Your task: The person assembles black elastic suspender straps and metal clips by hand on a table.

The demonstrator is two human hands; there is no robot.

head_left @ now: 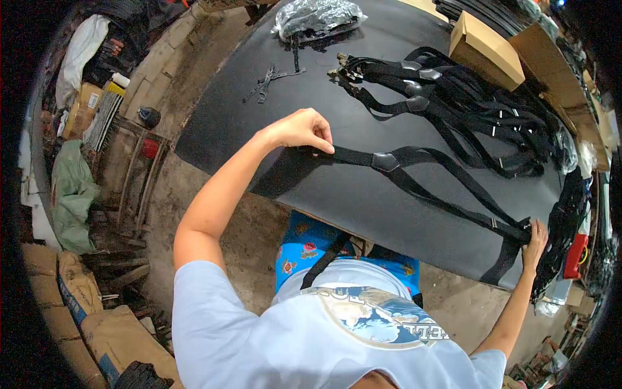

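Note:
A pair of black suspenders (421, 155) with a dark joining patch is stretched across the dark table (227, 129). My left hand (304, 131) pinches its single-strap end at the left. At the right, my right hand (535, 245) grips the ends of its two split straps near the table's edge. Behind it lies a pile of black suspenders (440, 84) with metal clips at its left end. What the fingers of my right hand press on is partly hidden.
A clear plastic bag (319, 19) and thin black pieces (265, 84) lie toward the back left. A cardboard box (486, 50) stands beyond the pile. On the floor at left are a wooden stool (133, 172) and brown sacks (123, 343).

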